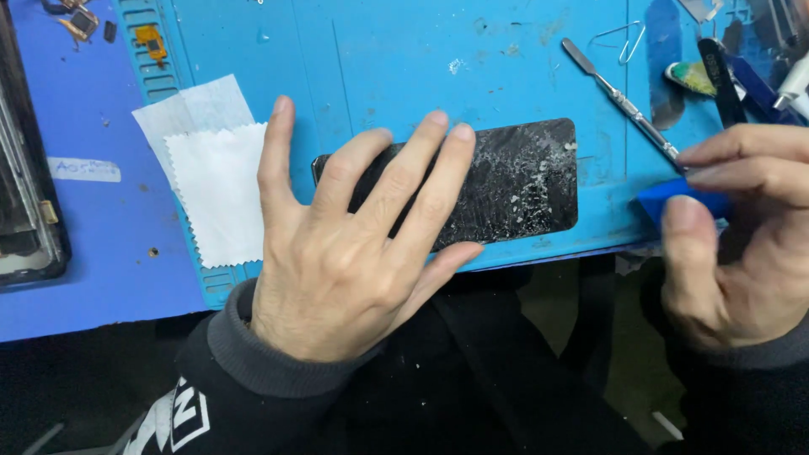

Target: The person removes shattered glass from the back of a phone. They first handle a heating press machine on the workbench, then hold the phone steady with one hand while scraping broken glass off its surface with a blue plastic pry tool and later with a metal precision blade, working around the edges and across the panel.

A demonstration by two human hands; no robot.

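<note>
We saw a big blue work mat (404, 59) filling the top and middle of the frame, lying on a darker blue table (93, 286) at the left. In the middle of the mat lay a black phone screen (514, 181), flat, long side running left to right, with white cracks all over its right half. Our left hand (345, 253) pressed down on the left part of that screen, fingers spread wide and flat, thumb tucked along its lower edge. At the right edge of the frame, our right hand (742, 244) pinched a small blue plastic piece (674, 202) between the thumb and the first fingers, just beside the right end of the screen. Two white wipes (211, 177) lay one over the other at the left of the mat, near our left thumb's side. A thin metal pry tool (619, 97) lay slanted in the upper right. A small wire clip (628, 38) sat just above it.
</note>
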